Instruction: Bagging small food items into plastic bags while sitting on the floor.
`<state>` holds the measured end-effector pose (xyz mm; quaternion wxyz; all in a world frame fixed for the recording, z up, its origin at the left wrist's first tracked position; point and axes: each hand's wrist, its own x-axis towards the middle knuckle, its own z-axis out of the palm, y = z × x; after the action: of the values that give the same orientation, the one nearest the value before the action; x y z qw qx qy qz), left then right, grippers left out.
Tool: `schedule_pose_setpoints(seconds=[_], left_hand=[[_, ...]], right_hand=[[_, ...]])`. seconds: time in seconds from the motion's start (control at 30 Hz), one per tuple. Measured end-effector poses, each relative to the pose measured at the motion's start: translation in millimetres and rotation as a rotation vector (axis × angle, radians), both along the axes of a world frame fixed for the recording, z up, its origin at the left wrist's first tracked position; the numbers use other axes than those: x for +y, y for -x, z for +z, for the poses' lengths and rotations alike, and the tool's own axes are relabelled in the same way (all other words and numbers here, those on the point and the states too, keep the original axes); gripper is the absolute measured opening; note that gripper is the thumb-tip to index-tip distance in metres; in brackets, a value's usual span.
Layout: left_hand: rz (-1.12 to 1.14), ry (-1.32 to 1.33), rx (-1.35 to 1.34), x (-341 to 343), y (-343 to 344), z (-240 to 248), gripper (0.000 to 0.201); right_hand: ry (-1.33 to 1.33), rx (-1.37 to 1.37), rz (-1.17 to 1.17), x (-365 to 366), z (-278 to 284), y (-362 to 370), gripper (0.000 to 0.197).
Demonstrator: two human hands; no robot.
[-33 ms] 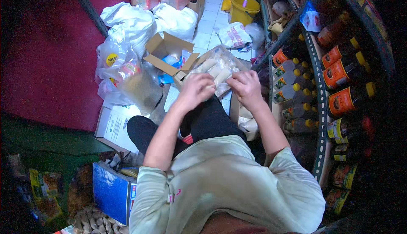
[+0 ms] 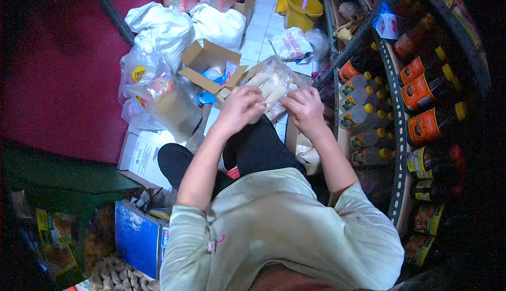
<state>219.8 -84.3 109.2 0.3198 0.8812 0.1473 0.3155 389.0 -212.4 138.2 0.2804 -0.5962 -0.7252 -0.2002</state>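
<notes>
My left hand (image 2: 241,109) is closed, its fingers curled together and a little blurred, above my dark-trousered knee. My right hand (image 2: 302,106) faces it a short gap away, thumb and fingers pinched. Whatever sits between the fingertips of either hand is too small or hidden to name. Just beyond both hands lies a shallow carton lined with clear plastic, holding pale wrapped packets (image 2: 270,86). Left of it stands an open cardboard box (image 2: 208,80) with blue and white plastic inside.
White sacks (image 2: 163,25) and a clear bag of grain-like contents (image 2: 176,114) crowd the left. Shelves of dark bottles with orange labels (image 2: 421,93) line the right. A yellow bucket (image 2: 304,14) stands farther off. A blue box (image 2: 138,235) is at lower left.
My left hand has shifted very slightly to the left and blurs a little more. The right hand has barely moved; everything around stays put.
</notes>
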Motion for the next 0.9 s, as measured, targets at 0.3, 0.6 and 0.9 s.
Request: schedule_pose_setpoints(seconds=[0.3,0.6,0.9], left_hand=[[-0.233,0.363,-0.48,-17.4,-16.1,128.3,0.013],[-0.478,0.532,-0.325,-15.0,8.1,103.2,0.012],[0.09,1.111,-0.485,-13.1,6.9,-11.3,0.012]], right_hand=[[0.094,1.979,0.807,19.2,17.7,64.2,0.016],[0.056,0.407,0.623,29.4,82.2,-2.9,0.015],[0.078,0.43,0.277,54.4,-12.2,20.5,0.009]])
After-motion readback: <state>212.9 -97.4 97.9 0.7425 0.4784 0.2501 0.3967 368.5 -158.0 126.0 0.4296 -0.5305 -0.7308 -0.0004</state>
